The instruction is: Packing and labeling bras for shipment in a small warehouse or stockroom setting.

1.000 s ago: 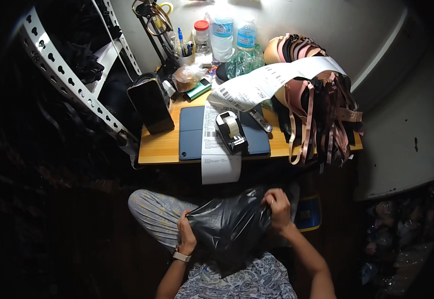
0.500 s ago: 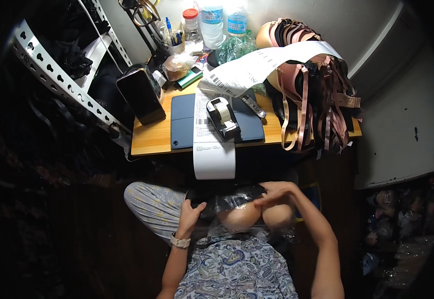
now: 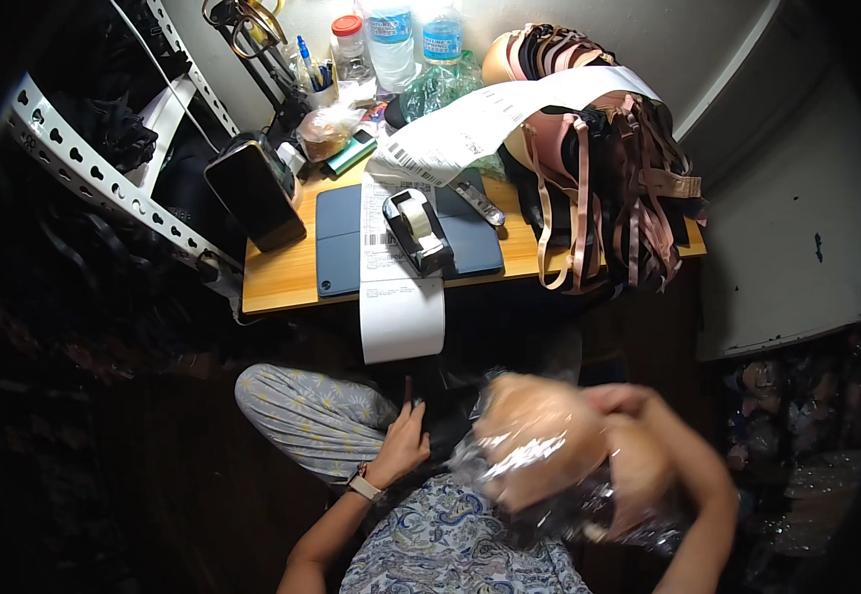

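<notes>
One clear-wrapped beige bra [image 3: 537, 436] in hand, in front of the table [image 3: 277, 277]

The right hand [image 3: 621, 400] is curled onto the bra's edge nearest the table; blur hides the fingertips. The left hand [image 3: 406, 445], also in front of the table, lies against dark material [image 3: 453, 421]; whether it pinches any, I cannot tell. The slick film could slip if the right hand has only a shallow grip, dropping the bra toward the floor. A printed label strip [image 3: 403, 322] hangs over the table's near edge; a passing forearm could snag it and drag the tape dispenser [image 3: 418, 233] sitting on it. At the table's right end, straps dangle from a bra pile [image 3: 638, 178]; a tug there could pull it down.
</notes>
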Available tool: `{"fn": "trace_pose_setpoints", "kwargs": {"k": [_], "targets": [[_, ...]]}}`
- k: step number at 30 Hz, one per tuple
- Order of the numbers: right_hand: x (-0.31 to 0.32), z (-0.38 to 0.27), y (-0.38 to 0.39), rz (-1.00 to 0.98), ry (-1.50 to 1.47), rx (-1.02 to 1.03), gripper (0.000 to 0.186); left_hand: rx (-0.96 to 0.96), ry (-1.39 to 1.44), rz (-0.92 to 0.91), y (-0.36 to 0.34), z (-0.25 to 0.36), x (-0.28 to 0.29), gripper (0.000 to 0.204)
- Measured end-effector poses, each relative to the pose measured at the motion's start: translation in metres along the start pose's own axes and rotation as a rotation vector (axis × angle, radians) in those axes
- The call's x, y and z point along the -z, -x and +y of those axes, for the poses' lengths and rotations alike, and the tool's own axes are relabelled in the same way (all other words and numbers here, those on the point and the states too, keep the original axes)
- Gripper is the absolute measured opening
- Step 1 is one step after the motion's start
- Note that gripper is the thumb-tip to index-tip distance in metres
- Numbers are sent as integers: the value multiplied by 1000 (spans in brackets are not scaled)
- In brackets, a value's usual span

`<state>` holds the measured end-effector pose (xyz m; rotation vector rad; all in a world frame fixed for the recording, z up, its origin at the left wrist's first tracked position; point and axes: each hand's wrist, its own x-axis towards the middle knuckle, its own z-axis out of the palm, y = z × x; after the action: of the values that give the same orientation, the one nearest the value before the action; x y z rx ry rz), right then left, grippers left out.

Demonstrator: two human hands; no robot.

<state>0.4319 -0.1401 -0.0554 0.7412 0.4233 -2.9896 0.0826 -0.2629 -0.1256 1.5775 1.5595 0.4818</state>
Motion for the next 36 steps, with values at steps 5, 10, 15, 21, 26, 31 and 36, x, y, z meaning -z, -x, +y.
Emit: {"fn": "trace_pose_setpoints", "kwargs": {"k": [5,10,15,21,26,31,36], "targets": [[-5,49,-98,185,-11,-17,52,-180,199,-44,24,-15,21,67],[-1,50,-113,623,283,135,33,-172,123,-80,18,10,30,53],[-17,72,-152,921,428,455,36,-222,156,-102,15,1,18,60],[14,89,-156,1210,1046,671,31,-109,206,-47,41,-16,2,66],[-6,46,-151,1180,1254,776,28,62,505,-20,15,-30,29,54],[-26,-6,-131,928,1613,571,17,-102,349,-150,-23,-16,85,66],[-91,-12,-90,943,1190,656,9,-207,186,-152,-9,9,123,56]]}}
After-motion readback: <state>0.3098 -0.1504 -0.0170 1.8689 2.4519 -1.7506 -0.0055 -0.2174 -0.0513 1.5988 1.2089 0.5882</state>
